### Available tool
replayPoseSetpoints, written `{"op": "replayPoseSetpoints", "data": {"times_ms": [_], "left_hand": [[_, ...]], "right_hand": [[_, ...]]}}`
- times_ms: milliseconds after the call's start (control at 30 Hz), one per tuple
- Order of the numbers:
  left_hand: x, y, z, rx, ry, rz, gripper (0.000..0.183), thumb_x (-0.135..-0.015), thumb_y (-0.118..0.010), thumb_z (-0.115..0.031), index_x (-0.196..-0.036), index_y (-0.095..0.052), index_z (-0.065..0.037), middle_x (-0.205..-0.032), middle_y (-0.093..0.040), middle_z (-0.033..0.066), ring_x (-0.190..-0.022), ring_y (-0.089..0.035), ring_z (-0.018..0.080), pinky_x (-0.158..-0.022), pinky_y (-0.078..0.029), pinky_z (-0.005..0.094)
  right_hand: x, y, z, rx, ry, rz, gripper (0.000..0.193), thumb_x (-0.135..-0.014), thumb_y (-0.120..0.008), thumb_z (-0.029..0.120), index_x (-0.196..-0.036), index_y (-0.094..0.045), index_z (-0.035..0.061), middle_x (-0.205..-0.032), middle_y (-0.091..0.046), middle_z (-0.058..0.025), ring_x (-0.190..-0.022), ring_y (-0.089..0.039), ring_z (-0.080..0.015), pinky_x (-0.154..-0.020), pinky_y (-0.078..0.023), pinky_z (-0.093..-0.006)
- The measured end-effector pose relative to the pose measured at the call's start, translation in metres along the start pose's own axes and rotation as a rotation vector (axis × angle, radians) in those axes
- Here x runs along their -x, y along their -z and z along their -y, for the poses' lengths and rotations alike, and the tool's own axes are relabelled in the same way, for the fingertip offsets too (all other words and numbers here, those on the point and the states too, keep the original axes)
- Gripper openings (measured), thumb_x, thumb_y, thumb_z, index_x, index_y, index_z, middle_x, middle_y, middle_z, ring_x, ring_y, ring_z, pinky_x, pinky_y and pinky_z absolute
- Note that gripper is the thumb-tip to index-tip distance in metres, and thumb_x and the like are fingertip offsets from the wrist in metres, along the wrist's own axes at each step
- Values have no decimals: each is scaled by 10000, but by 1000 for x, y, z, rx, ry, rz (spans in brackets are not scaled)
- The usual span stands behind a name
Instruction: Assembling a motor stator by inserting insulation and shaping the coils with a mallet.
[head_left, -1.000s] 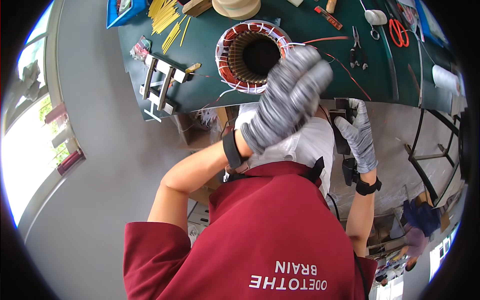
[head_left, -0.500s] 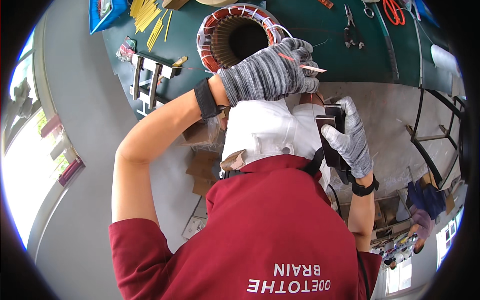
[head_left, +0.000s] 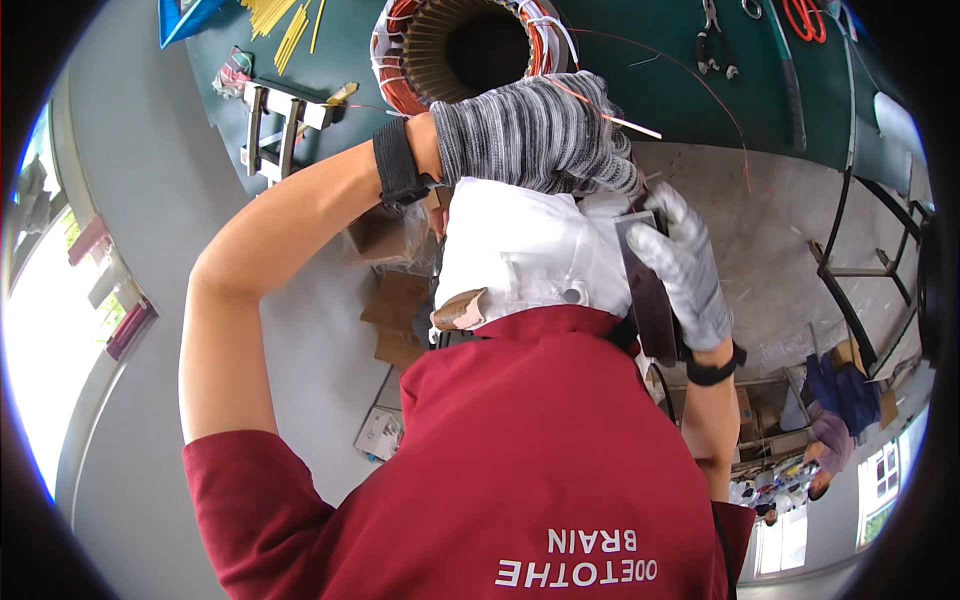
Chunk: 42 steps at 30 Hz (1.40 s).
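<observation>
My left hand (head_left: 540,135), in a grey striped glove, is curled shut at the top of the white garment (head_left: 525,250) on my chest. A thin copper-coloured wire (head_left: 625,122) sticks out from its fingers to the right. My right hand (head_left: 685,265), in a light grey glove, grips a dark flat rectangular object (head_left: 645,290) against the garment's right edge. Just beyond my left hand a round motor stator (head_left: 460,45) with copper windings rests on the green table (head_left: 620,40).
On the table are a metal bracket (head_left: 280,120), yellow sticks (head_left: 290,25), a blue tray (head_left: 190,15), pliers (head_left: 715,40) and red scissors (head_left: 805,15). Cardboard pieces (head_left: 400,310) lie on the floor. A dark metal frame (head_left: 870,260) and another person (head_left: 835,420) are at right.
My left hand has come down from in front of the stator to the top of the white garment. My right hand has stayed at my chest on the dark object.
</observation>
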<state>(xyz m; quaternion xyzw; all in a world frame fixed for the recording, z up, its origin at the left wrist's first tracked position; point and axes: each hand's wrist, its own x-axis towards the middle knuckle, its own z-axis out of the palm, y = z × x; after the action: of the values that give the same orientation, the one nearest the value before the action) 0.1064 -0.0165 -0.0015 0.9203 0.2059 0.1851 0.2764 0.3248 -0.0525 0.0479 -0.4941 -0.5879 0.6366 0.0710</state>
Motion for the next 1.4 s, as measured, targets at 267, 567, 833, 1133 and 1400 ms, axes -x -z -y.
{"op": "replayPoseSetpoints", "data": {"times_ms": [267, 567, 833, 1133, 1400], "left_hand": [[8, -8, 10, -29, 15, -16, 340, -756, -571, -201, -1088, -616, -147, -801, -559, 62, -744, -524, 231, -717, -429, 362], [3, 4, 0, -16, 100, 40, 321, -734, -583, -211, -1050, -637, -204, -821, -581, 46, -791, -546, 235, -764, -445, 375], [6, 5, 0, 94, -4, -68, 310, -716, -612, -179, -1024, -646, -187, -778, -558, 38, -747, -529, 229, -723, -446, 351], [5, 3, 0, 41, 72, -91, 292, -710, -615, -186, -1000, -646, -180, -743, -522, 49, -733, -521, 243, -685, -450, 349], [1, 7, 2, 19, 30, -66, 247, -728, -586, -169, -972, -618, -148, -736, -529, 52, -704, -519, 246, -652, -448, 343]], "right_hand": [[-1, 5, 9, -43, -151, -79, 111, -789, -561, 110, -808, -489, 28, -685, -481, -33, -648, -468, -97, -581, -391, -272], [4, -5, -14, 391, 367, -173, 104, -832, -543, 140, -790, -482, 68, -809, -525, -50, -624, -545, -138, -523, -435, -257], [16, 0, 3, -770, -349, 3, 384, -768, -623, 359, -978, -440, 95, -712, -505, -36, -498, -521, -109, -412, -454, -227], [8, 3, 6, -835, -438, -19, 270, -859, -535, 277, -1018, -462, 71, -717, -550, -58, -607, -560, -125, -580, -478, -246], [30, 15, 2, 358, 49, -206, 219, -727, -642, 130, -885, -533, 24, -789, -543, -79, -677, -530, -174, -626, -442, -278]]}}
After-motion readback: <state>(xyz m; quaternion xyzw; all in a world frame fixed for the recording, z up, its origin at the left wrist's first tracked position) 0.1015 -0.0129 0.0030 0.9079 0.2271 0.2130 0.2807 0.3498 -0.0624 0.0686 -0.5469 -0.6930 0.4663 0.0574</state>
